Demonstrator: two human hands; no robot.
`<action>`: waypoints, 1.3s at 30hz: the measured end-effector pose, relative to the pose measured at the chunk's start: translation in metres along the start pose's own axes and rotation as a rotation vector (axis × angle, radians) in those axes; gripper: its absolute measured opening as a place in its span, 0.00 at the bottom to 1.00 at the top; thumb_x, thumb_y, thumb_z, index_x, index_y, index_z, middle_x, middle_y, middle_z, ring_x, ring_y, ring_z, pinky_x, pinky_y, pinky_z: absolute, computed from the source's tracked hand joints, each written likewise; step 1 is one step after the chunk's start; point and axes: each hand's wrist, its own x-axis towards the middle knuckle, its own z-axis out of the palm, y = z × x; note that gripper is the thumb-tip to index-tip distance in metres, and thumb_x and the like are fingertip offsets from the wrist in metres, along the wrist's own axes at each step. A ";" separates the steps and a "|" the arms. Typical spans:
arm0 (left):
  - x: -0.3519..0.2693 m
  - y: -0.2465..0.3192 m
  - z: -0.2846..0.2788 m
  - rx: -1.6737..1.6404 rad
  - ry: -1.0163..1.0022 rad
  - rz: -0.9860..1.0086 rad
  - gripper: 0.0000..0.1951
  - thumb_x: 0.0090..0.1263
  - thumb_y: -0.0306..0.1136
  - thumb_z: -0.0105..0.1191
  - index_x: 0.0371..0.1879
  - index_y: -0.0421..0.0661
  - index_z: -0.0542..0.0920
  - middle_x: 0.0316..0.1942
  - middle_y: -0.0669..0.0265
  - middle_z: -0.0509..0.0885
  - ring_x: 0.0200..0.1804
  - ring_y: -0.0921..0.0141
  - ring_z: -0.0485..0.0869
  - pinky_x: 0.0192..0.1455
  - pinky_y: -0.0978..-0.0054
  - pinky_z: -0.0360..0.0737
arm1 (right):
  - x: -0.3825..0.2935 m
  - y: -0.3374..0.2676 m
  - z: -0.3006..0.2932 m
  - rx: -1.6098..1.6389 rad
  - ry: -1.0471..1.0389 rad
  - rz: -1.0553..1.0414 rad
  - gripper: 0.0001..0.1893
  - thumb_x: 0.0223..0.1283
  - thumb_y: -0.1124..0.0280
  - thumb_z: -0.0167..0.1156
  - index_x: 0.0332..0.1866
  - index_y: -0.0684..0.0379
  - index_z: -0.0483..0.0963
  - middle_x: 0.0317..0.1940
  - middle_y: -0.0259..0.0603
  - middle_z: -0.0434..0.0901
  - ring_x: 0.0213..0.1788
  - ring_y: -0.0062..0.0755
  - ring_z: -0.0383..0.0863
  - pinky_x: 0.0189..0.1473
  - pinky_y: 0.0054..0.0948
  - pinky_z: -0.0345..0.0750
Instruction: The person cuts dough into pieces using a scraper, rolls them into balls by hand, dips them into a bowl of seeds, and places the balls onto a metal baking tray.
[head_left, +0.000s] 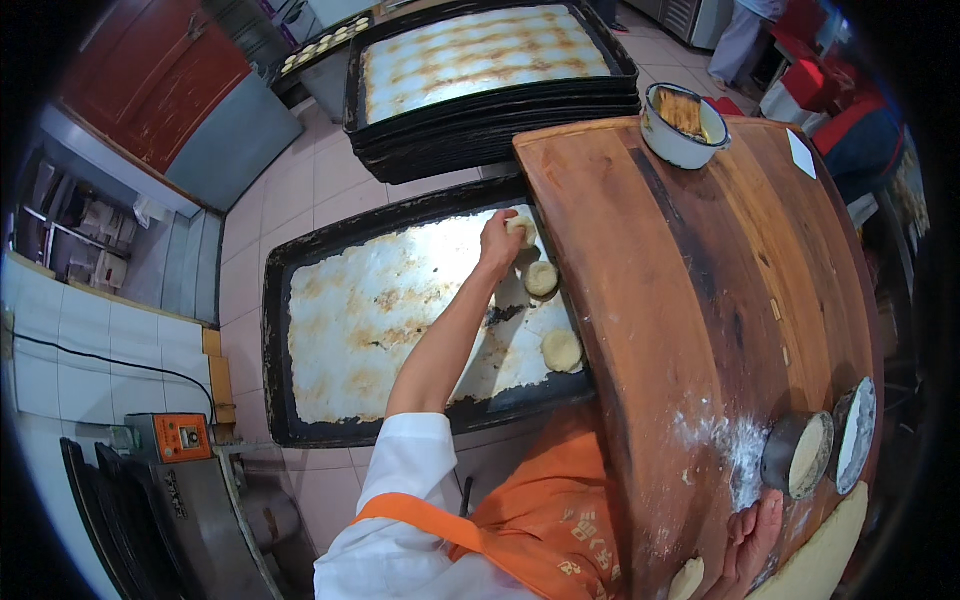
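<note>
My left hand (501, 241) is over the far right corner of a large black baking tray (276, 330), its fingers on a round dough piece (523, 230). Nearer me on that tray lie a second dough round (541, 279) and a third, flatter one (562, 350). My right hand (752, 531) rests at the near part of the wooden worktable (652, 315), fingers partly curled; whether it holds anything is unclear. Beside it lie a small dough piece (686, 579) and a long sheet of dough (817, 547). White flour (742, 450) is scattered just beyond that hand.
A round tin of pale grains (810, 457) and a bowl of white powder (855, 435) stand at the table's right. An enamel pot (684, 150) sits at its far edge. Stacked black trays (487, 112) stand beyond. Another person's legs (739, 45) show at the top right.
</note>
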 end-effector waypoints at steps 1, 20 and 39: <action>0.012 -0.004 0.007 0.039 0.045 0.023 0.16 0.52 0.27 0.55 0.43 0.42 0.77 0.42 0.53 0.79 0.45 0.59 0.79 0.49 0.69 0.74 | -0.001 0.001 0.000 0.017 0.068 -0.002 0.06 0.66 0.65 0.48 0.35 0.53 0.65 0.11 0.25 0.59 0.09 0.12 0.53 0.11 0.13 0.54; -0.187 0.094 0.027 -0.055 0.030 0.581 0.18 0.68 0.28 0.42 0.55 0.33 0.66 0.55 0.57 0.71 0.52 0.68 0.72 0.56 0.72 0.67 | -0.065 0.035 -0.157 -0.990 0.283 -0.198 0.20 0.56 0.66 0.56 0.53 0.62 0.67 0.46 0.45 0.73 0.51 0.35 0.71 0.54 0.29 0.67; -0.472 0.118 0.191 -0.020 -1.499 0.691 0.28 0.51 0.33 0.64 0.53 0.42 0.69 0.50 0.59 0.69 0.54 0.66 0.70 0.55 0.73 0.68 | -0.080 0.076 -0.176 -0.838 0.003 -0.500 0.21 0.45 0.71 0.61 0.47 0.63 0.68 0.44 0.48 0.69 0.49 0.47 0.67 0.52 0.37 0.66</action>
